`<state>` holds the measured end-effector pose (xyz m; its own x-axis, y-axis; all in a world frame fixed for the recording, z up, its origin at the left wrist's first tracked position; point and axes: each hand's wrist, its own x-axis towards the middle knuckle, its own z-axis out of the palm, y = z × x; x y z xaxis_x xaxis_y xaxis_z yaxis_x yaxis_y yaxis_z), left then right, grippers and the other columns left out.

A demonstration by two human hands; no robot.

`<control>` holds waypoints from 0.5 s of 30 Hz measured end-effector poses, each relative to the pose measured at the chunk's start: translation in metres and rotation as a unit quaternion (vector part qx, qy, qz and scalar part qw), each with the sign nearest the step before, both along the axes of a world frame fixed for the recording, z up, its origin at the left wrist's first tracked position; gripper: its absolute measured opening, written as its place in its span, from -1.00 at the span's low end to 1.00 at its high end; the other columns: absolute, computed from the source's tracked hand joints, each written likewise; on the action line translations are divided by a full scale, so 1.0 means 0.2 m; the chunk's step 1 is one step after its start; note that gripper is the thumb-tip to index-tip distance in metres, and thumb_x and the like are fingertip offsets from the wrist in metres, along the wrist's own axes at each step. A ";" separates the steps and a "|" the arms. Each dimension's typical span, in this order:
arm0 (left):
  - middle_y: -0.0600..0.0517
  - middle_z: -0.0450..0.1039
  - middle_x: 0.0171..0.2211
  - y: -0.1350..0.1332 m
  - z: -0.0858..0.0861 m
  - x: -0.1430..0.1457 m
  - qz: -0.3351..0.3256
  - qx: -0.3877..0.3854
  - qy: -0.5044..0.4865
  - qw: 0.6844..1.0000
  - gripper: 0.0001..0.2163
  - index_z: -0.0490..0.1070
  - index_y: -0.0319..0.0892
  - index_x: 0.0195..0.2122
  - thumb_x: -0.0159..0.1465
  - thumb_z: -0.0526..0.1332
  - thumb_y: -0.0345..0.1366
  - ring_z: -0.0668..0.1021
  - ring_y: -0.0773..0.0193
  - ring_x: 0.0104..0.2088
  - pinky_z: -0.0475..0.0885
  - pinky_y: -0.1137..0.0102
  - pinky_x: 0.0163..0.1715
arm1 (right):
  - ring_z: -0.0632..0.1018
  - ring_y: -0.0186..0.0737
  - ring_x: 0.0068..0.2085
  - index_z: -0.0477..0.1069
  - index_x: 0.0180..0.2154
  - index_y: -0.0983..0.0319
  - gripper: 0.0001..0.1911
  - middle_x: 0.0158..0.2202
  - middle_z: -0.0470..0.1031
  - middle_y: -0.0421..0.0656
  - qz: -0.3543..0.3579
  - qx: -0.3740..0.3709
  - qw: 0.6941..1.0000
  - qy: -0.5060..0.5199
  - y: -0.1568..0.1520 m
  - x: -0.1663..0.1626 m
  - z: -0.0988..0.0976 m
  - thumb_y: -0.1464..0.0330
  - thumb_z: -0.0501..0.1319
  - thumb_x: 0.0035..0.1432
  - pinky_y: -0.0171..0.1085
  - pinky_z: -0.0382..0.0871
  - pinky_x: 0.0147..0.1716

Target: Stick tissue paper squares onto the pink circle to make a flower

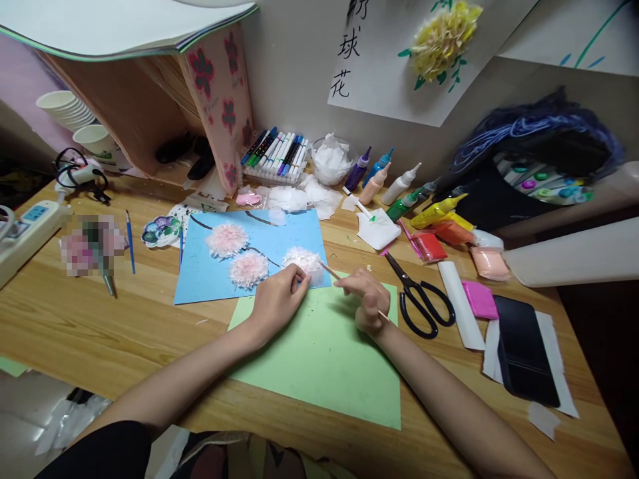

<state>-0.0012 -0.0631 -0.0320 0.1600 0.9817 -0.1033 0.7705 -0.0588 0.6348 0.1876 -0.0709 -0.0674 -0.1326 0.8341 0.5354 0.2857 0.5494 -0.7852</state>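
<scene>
A blue sheet [204,283] lies on the table with two pale pink paper flowers [227,239] and a whiter one [299,257] on it, plus dark painted stems. At the whiter flower's lower edge, my left hand [279,296] is closed, thumb against fingers, pinching a thin piece of white tissue paper [316,275]. My right hand [367,299] grips a thin wooden stick [329,271], whose tip points at that flower's right side. Whether the tip touches the paper I cannot tell. Beneath both hands is a green sheet [319,359], partly under the blue one.
Black-handled scissors [419,293] lie right of the green sheet, near a dark phone [524,349]. Several paint bottles [402,183], a bowl of white tissue [331,159] and a box of markers [277,153] line the back. A paintbrush [130,243] lies left.
</scene>
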 end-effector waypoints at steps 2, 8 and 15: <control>0.14 0.32 -0.58 0.00 0.00 0.00 0.005 0.006 0.005 1.000 -0.79 0.34 -0.13 -0.34 0.28 0.02 -0.14 0.35 0.37 -0.55 0.08 0.46 -0.53 | 0.37 -0.18 -0.54 0.45 -0.47 0.15 -0.41 -0.61 0.34 -0.13 0.016 0.027 0.999 -0.020 -0.01 0.00 -0.01 0.09 -0.24 0.29 -0.16 0.22 -0.45; 0.14 0.33 -0.59 0.01 -0.01 0.00 0.011 0.018 0.018 1.000 -0.78 0.35 -0.14 -0.34 0.28 0.03 -0.13 0.35 0.38 -0.56 0.07 0.46 -0.53 | 0.31 -0.22 -0.58 0.32 -0.55 0.15 -0.48 -0.64 0.32 -0.15 0.074 0.037 0.994 -0.077 0.01 -0.01 0.00 0.18 -0.21 0.32 -0.21 0.17 -0.49; 0.10 0.37 -0.57 -0.01 -0.02 0.00 0.002 0.030 0.043 0.999 -0.73 0.37 -0.15 -0.35 0.29 0.01 -0.09 0.35 0.38 -0.57 0.10 0.45 -0.52 | 0.33 -0.22 -0.53 0.31 -0.52 0.16 -0.50 -0.61 0.32 -0.15 0.064 0.002 0.992 -0.108 0.02 -0.04 0.02 0.22 -0.23 0.33 -0.22 0.19 -0.47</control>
